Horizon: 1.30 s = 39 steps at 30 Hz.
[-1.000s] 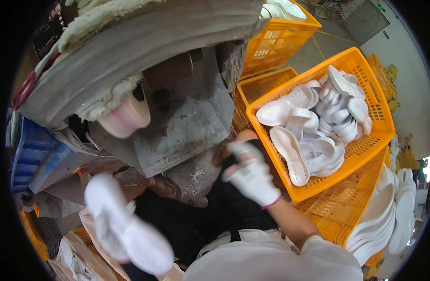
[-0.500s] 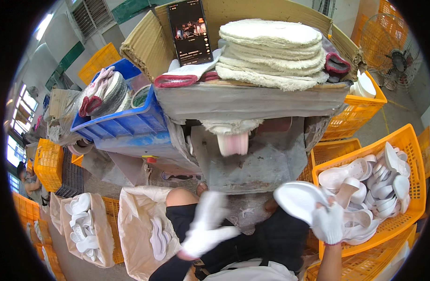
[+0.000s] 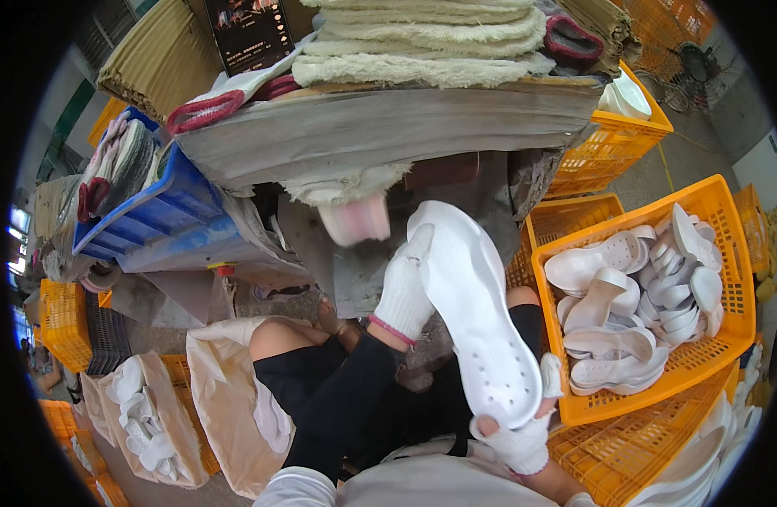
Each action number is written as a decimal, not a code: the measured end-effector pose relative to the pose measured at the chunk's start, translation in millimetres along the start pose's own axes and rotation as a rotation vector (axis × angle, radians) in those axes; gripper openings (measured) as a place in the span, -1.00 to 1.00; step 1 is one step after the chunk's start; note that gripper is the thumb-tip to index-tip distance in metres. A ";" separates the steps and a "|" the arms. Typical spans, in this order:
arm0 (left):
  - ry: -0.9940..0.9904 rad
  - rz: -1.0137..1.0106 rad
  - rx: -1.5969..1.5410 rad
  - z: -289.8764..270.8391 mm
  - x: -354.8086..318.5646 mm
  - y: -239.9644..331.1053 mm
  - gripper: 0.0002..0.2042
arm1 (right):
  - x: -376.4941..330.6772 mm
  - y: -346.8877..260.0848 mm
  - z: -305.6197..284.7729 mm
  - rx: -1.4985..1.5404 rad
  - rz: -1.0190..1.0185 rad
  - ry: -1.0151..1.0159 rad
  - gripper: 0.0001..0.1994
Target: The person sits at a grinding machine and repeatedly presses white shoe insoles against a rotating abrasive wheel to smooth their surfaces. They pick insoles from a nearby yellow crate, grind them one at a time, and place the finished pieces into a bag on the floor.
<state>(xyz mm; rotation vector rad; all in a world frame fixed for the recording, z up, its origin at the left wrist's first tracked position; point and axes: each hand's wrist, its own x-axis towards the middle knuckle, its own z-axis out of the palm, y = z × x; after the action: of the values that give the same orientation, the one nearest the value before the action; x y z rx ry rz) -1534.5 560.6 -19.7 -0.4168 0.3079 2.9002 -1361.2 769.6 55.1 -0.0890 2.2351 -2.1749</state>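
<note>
At the centre of the head view: a cluttered workbench, a seated person's lap below it, both gloved hands on one white sole.
Workbench (image 3: 388,127): a long grey board across the upper middle, bowed by the lens, its underside grimy.
Stack on the bench: pale fleecy insole sheets (image 3: 426,38) piled flat on the board, a dark red-rimmed piece at each end of the pile.
Right crate (image 3: 727,245): orange plastic mesh, just right of the sole, filled with a loose heap of white soles (image 3: 638,296); more orange crates stand behind and below it.
Blue bin (image 3: 147,220): tilted at the bench's left end, holding grey and dark red liners on edge.
Sacks (image 3: 224,397): beige open bags at lower left, white pieces lying inside them.
White sole (image 3: 473,313): held up in front of the bench edge, long axis running from upper left to lower right, its flat face with small holes towards the camera.
Left hand (image 3: 410,287): in a white knit glove with a pink cuff, fingers closed against the sole's upper left edge, dark sleeve running down to the lap.
Right hand (image 3: 519,427): white glove with open fingertips, clamped on the sole's lower end, thumb (image 3: 551,376) up its right edge.
Pink roller (image 3: 355,221): a blurred pale pink drum under the bench edge, just left of the sole's tip.
</note>
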 end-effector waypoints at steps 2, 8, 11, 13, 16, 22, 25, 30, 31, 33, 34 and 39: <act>-0.091 -0.007 -0.026 -21.8 22.4 9.5 -0.69 | 27.5 5.9 17.8 0.025 0.004 -0.097 0.13; -0.416 0.874 1.335 -114.8 112.2 24.0 -0.72 | 150.8 1.1 72.3 -0.192 -0.178 0.028 -0.07; -0.083 0.759 2.062 -145.7 117.6 50.0 -0.69 | 187.1 -6.5 81.8 -0.345 -0.277 0.048 -0.19; 0.217 0.624 2.513 -149.9 105.1 64.7 -0.60 | 204.2 -8.6 85.6 -0.376 -0.259 0.068 -0.35; 0.266 0.442 2.722 -132.9 74.5 79.4 -0.47 | 224.3 -4.6 87.0 -0.120 0.042 -0.048 -0.49; 0.285 0.697 2.062 -73.4 -11.2 57.8 -0.51 | 250.5 24.8 88.8 -0.097 0.237 -0.025 -0.65; 0.343 0.250 1.668 -52.1 -34.0 59.4 -0.33 | 256.8 39.3 96.7 -0.036 0.249 -0.002 -0.66; 0.068 0.146 0.926 -30.7 -14.0 40.0 -0.43 | 245.7 37.3 106.0 -0.360 0.052 -0.163 -0.67; 0.097 0.173 0.829 -26.9 -6.1 35.3 -0.47 | 237.6 31.7 101.5 -0.227 0.116 -0.204 -0.63; 0.079 0.253 0.718 -19.6 7.3 26.0 -0.50 | 219.1 17.4 86.4 0.025 0.297 -0.238 -0.55; 0.071 0.270 0.635 -15.2 15.2 20.7 -0.54 | 205.0 9.9 76.2 0.073 0.179 -0.237 -0.48; 0.128 0.314 0.479 -3.7 47.3 2.5 -0.62 | 162.2 -12.0 53.9 -0.259 -0.179 -0.174 -0.41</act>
<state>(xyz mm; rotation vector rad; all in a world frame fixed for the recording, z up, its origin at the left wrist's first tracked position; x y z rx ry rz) -1578.6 565.0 -36.7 -0.5049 1.1503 2.9478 -1519.8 706.4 69.6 -0.4798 2.4747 -1.8511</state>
